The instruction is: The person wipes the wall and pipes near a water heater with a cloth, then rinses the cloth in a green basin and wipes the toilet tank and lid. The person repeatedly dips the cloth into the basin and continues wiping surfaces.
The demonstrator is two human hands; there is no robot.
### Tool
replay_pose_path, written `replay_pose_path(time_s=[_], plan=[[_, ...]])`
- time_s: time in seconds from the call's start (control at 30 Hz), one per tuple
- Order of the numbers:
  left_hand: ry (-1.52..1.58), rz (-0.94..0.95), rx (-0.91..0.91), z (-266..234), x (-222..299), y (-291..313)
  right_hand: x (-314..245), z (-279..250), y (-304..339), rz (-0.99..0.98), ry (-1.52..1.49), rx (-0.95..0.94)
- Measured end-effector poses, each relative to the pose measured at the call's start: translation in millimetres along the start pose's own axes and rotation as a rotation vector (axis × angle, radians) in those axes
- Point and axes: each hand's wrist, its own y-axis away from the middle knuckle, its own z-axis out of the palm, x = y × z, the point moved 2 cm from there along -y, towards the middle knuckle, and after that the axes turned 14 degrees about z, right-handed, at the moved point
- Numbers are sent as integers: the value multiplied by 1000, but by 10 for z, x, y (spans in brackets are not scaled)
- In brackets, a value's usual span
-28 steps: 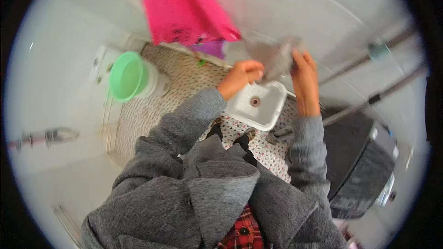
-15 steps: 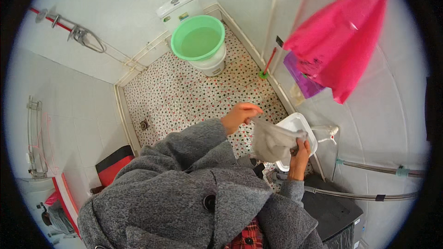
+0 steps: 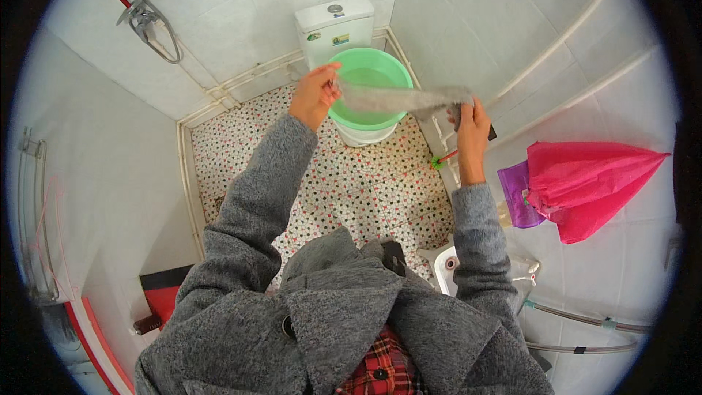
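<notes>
A thin grey-white cloth is stretched sideways between my two hands, blurred by motion. My left hand pinches its left end. Around its bunched right end, the fingers of my right hand are closed. Behind and below the cloth, a round light-green basin with water in it rests on the white toilet. The cloth crosses over the basin's opening, and its far right part lies beyond the rim.
A white sink is beside my right forearm. Pink and purple bags hang on the right wall, near a green-and-red brush. Shower fittings are at the upper left; metal hoses run at the lower right.
Both hands have moved forward from the white sink to over the green basin. The hanging cloth is now drawn out lengthwise between them. The view has shifted too.
</notes>
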Motion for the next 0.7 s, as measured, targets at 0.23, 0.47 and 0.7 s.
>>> replay_pose_path(time_s=[0.23, 0.47, 0.7], plan=[[-173, -106, 68, -661, -503, -722, 754, 912, -665, -183, 399, 72], [-409, -510, 119, -1282, -1364, -1079, 2372, 1299, -1113, -4, 576, -205], [-306, -570, 247, -1765, -1703, -1535, 2815, 1718, -1671, 478, 536, -387]])
